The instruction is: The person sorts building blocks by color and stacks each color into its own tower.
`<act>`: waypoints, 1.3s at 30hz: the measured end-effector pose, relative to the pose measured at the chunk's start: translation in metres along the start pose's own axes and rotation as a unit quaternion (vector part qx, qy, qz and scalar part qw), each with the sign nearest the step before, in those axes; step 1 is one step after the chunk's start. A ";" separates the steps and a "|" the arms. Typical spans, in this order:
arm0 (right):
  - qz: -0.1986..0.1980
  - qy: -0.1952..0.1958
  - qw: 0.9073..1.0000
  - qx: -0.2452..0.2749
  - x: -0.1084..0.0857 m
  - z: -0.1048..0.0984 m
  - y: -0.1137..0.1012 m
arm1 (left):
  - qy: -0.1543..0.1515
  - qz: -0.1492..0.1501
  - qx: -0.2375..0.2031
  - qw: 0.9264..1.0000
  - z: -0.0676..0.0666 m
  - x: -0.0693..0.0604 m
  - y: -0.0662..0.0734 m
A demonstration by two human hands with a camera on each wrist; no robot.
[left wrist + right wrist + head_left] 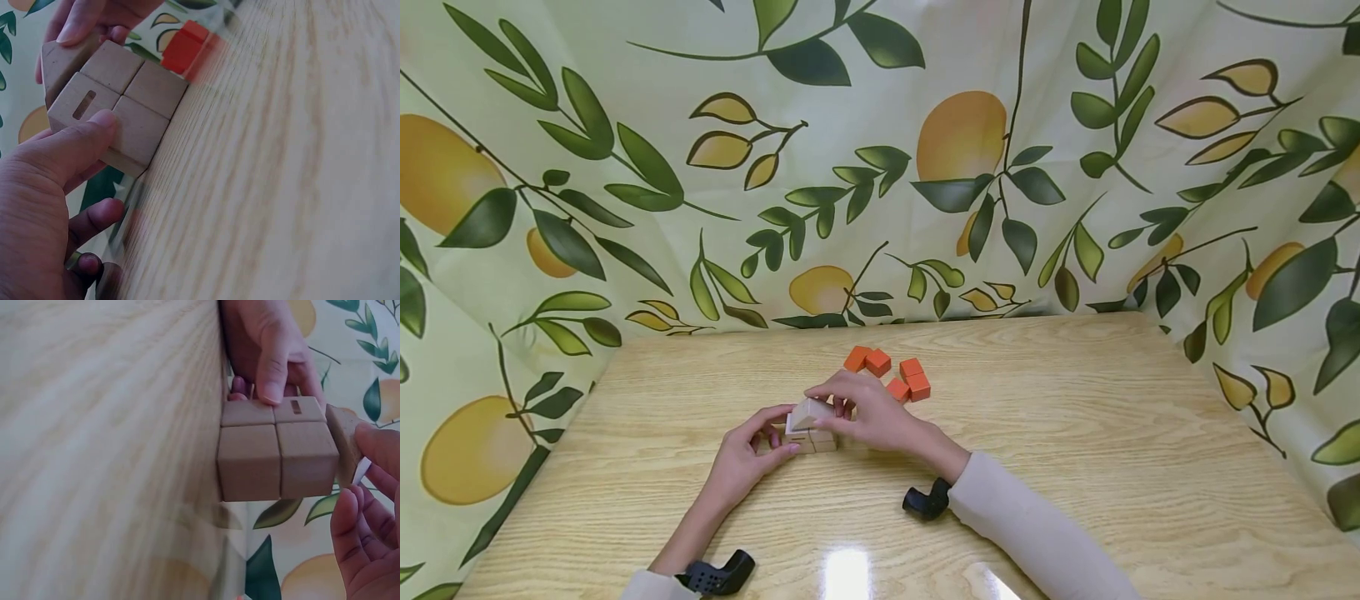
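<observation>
Head view. Note block stack (pixel 812 442), pale wood, upright on table (pixel 1075 417); take as landmark. See wedge block (pixel 812 413) at top of stack, with sloping face showing. Note left hand (pixel 747 457) at left of stack, with thumb on near side and fingers bent along far side: parted by about the stack's breadth, steadying it. Note right hand (pixel 868 408) at right of stack, pinching wedge block between thumb and fingers, parted only as far as that block. Count five orange blocks (pixel 918 387) beyond stack and to its right, loosely grouped. Find black wrist device (pixel 927 502) nearer than stack, at right wrist; find second black device (pixel 722 575) at left wrist. Record leaf-and-fruit cloth (pixel 850 167) behind stack.

Left wrist view. Count four block faces on stack, two by two, split by narrow seams. See slot (pixel 84 105) in one upper face, just beside left thumb tip. Note outer left fingers curled, apart from stack. See orange beyond stack.

Right wrist view. See left thumb on slotted side of stack. Find wedge block at top of stack, in right-hand pinch. Cannot tell whether touching stack or just apart.
</observation>
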State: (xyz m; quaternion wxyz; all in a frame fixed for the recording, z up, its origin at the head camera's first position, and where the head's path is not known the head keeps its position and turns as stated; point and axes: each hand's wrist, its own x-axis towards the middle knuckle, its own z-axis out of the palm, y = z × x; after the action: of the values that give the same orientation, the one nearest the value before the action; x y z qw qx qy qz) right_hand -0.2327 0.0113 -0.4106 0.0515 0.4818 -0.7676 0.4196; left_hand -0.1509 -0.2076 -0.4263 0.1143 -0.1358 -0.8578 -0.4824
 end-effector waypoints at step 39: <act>-0.009 -0.002 1.000 0.008 -0.001 0.008 0.005 | -0.001 0.012 -0.008 1.000 -0.001 0.000 0.001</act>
State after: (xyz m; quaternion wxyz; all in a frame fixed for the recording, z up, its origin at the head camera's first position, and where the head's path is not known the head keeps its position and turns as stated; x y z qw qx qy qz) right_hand -0.2327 0.0073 -0.4194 0.0497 0.4900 -0.7602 0.4237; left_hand -0.1505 -0.2081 -0.4253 0.1179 -0.1472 -0.8523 -0.4879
